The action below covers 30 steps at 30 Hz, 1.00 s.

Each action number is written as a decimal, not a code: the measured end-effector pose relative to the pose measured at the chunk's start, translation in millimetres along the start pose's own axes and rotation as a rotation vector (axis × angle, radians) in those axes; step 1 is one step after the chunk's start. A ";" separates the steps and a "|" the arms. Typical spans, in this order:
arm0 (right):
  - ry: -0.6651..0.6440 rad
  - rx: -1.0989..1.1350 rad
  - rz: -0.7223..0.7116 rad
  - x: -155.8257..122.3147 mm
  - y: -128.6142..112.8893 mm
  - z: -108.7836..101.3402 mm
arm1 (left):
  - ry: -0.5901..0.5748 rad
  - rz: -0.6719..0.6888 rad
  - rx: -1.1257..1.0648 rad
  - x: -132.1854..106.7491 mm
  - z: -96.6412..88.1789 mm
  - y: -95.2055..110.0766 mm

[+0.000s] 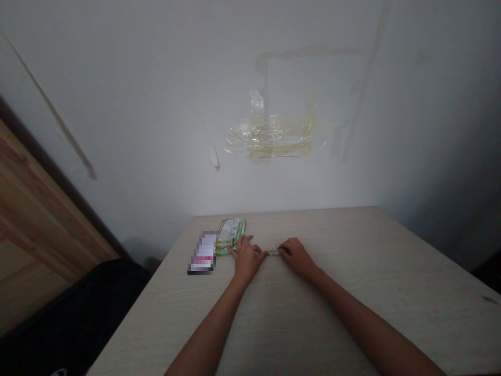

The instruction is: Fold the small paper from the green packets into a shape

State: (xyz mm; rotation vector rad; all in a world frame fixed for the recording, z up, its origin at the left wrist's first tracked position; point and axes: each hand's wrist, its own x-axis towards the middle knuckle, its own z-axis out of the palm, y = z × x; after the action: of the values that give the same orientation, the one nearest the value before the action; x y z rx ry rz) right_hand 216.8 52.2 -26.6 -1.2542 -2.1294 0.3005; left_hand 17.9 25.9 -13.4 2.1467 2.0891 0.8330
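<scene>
Between my hands lies a small, narrow printed packet (pixel 273 251), white with green and orange marks, low over the table. My left hand (pixel 247 258) has its thumb and forefinger closed at the packet's left end, while its other fingers spread toward a green-and-white soft pack (pixel 231 235). Whether those fingers touch the soft pack is hard to tell. My right hand (pixel 299 257) is closed, its fingertips pinching the packet's right end. The fingers partly cover both ends, and the packet's exact kind is too small to make out.
A phone-like flat object (pixel 202 253) with a blurred-out screen lies left of the soft pack. The pale wooden table (pixel 352 235) meets a wall (pixel 156 130) bearing clear tape (pixel 274 138). At left are a wooden panel (pixel 31 219) and a black bag-like item (pixel 86 313).
</scene>
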 end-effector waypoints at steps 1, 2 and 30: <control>0.002 -0.007 0.008 0.2 -1.4 0.2 | -0.001 0.002 -0.001 0.1 0.2 0.1; 0.003 -0.015 0.017 0.3 -2.6 0.4 | -0.002 0.001 -0.001 0.3 0.4 0.1; 0.016 -0.160 0.183 5.6 -5.9 9.4 | -0.184 0.276 -0.058 4.4 -2.4 -2.7</control>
State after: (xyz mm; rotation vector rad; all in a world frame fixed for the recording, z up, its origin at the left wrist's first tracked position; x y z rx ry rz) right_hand 204.9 55.0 -28.6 -1.5425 -2.0622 0.1996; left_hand 14.3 29.4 -10.9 2.4114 1.6896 0.6736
